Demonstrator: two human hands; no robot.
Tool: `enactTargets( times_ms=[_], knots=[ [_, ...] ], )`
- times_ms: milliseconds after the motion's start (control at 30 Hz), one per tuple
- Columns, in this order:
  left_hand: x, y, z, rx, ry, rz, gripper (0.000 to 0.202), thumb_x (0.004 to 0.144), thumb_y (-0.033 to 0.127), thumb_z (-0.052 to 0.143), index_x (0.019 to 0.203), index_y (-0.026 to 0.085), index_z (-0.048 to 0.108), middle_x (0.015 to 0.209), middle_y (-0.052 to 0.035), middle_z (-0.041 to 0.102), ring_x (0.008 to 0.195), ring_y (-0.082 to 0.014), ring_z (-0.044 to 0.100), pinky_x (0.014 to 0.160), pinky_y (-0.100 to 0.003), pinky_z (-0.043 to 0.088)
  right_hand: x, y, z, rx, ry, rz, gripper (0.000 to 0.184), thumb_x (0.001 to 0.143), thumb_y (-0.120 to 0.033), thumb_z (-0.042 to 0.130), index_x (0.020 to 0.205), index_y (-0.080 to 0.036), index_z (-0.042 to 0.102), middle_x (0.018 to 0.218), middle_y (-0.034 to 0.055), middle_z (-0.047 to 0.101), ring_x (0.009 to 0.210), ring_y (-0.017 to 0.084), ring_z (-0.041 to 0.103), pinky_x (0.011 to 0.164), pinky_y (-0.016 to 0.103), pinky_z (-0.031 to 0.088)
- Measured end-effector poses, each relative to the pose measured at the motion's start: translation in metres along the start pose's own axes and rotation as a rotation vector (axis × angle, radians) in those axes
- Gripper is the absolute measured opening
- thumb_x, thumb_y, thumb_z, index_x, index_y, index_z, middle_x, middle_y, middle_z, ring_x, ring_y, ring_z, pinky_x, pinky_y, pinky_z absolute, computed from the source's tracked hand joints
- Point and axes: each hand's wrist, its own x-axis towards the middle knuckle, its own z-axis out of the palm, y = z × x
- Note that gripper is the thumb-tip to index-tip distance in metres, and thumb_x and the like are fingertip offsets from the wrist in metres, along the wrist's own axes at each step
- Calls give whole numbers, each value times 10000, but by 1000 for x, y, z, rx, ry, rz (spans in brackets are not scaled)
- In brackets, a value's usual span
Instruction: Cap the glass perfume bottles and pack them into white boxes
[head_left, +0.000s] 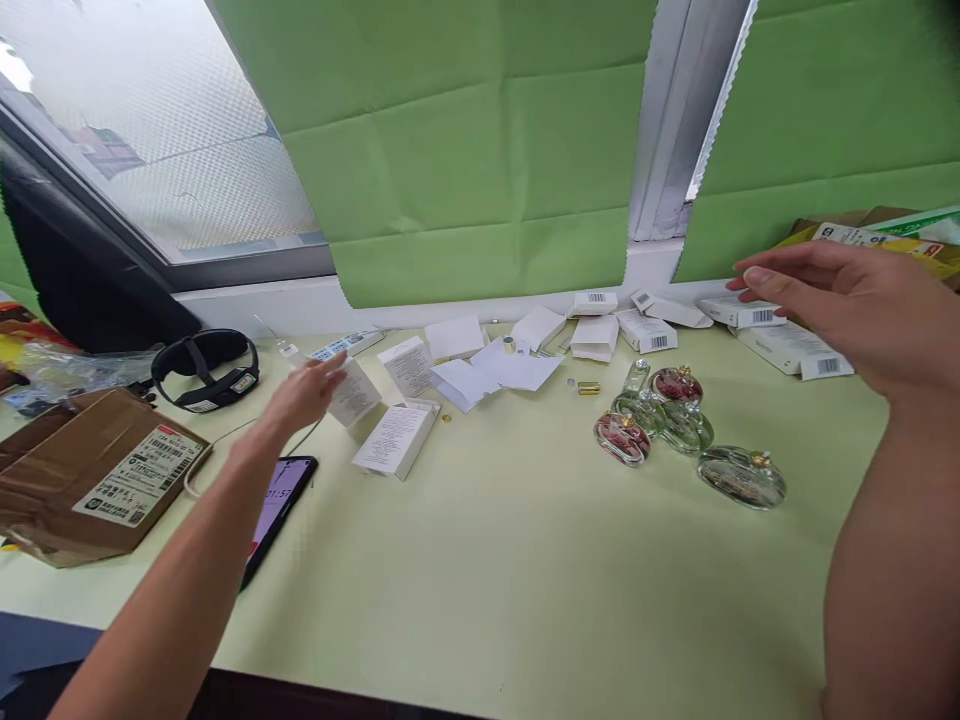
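At the left, my left hand (306,396) has its fingers at the upper left edge of a small white printed carton (355,394), which stands tilted and appears to be gripped. Below it another white carton (397,440) lies flat, and a third printed carton (407,366) is just to the right. My right hand (851,305) is raised at the right with fingers stretched out, holding nothing visible. Under it lie white cartons with barcodes (795,348). Several glass bottles, among them a clear oval one (741,477) and a pink one (622,438), lie left of that hand.
A phone (281,505), a brown cardboard box (97,470) and a black headset (206,370) are on the left. Opened white paper pieces (499,370) and a gold cap (589,388) lie mid-table. Behind, green sheets (480,150) hang by the window.
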Motion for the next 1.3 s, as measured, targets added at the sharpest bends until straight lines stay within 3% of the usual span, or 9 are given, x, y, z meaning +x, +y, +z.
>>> enactTargets(
  times_ms=[167, 400, 567, 633, 733, 800, 867, 1067, 1300],
  knots=[
    [-6, 8, 29, -20, 4, 3, 504, 991, 469, 280, 1425, 256, 421, 1275, -97, 583, 1181, -307, 513, 969, -400, 417, 3, 6, -1, 6, 2, 90, 356, 768, -509, 763, 1069, -319, 752, 1090, 56, 761, 851, 191, 685, 629, 315, 492],
    [-9, 11, 18, -4, -1, 9, 491, 976, 430, 334, 1433, 253, 383, 1449, -106, 498, 1310, -366, 423, 1068, -554, 320, 3, 9, -3, 41, 3, 54, 344, 783, -481, 755, 1080, -307, 747, 1114, 61, 754, 942, 221, 696, 757, 371, 526],
    [-22, 58, -11, -109, 470, -61, 538, 956, 384, 435, 1462, 234, 329, 1395, -116, 528, 1305, -338, 439, 1078, -544, 327, 5, 12, -9, 139, 41, -17, 306, 778, -469, 764, 1032, -300, 749, 1122, 58, 734, 1051, 240, 683, 928, 399, 522],
    [-26, 95, -20, -215, 579, 109, 473, 951, 319, 451, 1403, 187, 399, 1353, -113, 556, 1277, -278, 475, 1108, -460, 333, 5, 13, -10, 151, 59, -36, 299, 784, -461, 761, 1033, -296, 743, 1131, 59, 725, 1075, 249, 679, 974, 424, 507],
    [-29, 157, -16, -371, 320, 338, 266, 956, 330, 458, 1164, 192, 551, 1372, -89, 554, 1149, -226, 564, 1016, -371, 429, 4, 13, -11, 158, 71, -58, 308, 798, -451, 752, 1060, -290, 729, 1160, 71, 714, 1087, 254, 677, 991, 450, 504],
    [-26, 195, 2, -331, -26, 508, 306, 949, 363, 480, 1196, 204, 568, 1249, -86, 625, 1113, -230, 584, 974, -366, 452, 2, 12, -12, 165, 77, -75, 309, 802, -443, 750, 1068, -286, 726, 1155, 79, 715, 1071, 253, 683, 979, 456, 513],
    [-23, 226, 28, -217, -165, 569, 409, 903, 392, 572, 1267, 207, 559, 1273, -100, 600, 1190, -270, 542, 1021, -418, 415, 0, 11, -13, 164, 91, -93, 309, 805, -441, 750, 1070, -285, 729, 1138, 82, 718, 1049, 246, 689, 966, 448, 519],
    [-7, 258, 81, -218, -115, 460, 236, 891, 225, 530, 1083, 179, 658, 1161, -127, 661, 1149, -308, 564, 1007, -468, 388, -1, 8, -16, 167, 101, -97, 315, 815, -435, 738, 1087, -276, 724, 1131, 75, 717, 1017, 221, 684, 936, 418, 519],
    [21, 236, 36, -342, 63, 239, 310, 927, 322, 430, 1103, 176, 639, 1115, -116, 696, 1040, -273, 632, 923, -378, 462, 1, 7, -13, 159, 82, -78, 292, 824, -433, 716, 1068, -273, 711, 1120, 55, 703, 1030, 208, 664, 919, 391, 521]
  ],
)
